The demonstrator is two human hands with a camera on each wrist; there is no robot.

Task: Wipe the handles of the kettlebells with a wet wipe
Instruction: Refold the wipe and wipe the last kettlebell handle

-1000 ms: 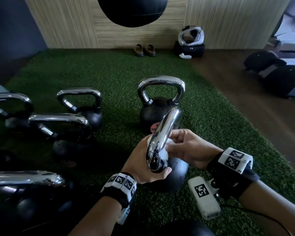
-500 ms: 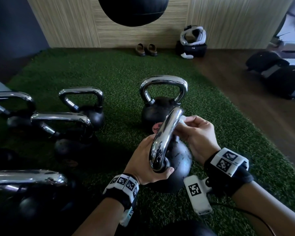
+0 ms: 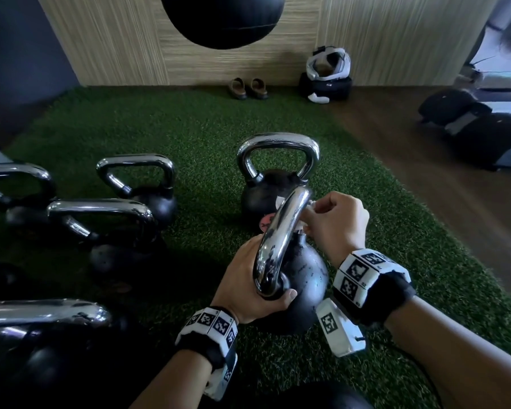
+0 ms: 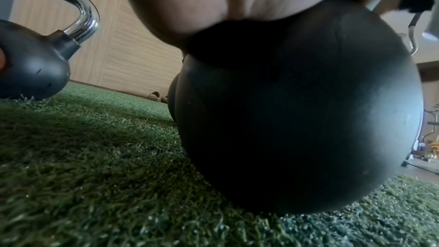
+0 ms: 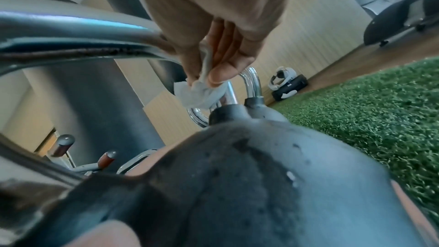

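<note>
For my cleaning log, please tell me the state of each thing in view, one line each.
Near kettlebell: on turf, gripped at the handle base.
Left hand: grips the near handle base.
Right hand: pinches the wipe at the far handle end.
Wet wipe: crumpled, pinched.
Far kettlebell: upright, untouched.
Slippers: paired by the wall.

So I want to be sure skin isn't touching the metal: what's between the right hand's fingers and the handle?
In the right wrist view, a white wipe, pinched by the right hand, lies against the handle.
</note>
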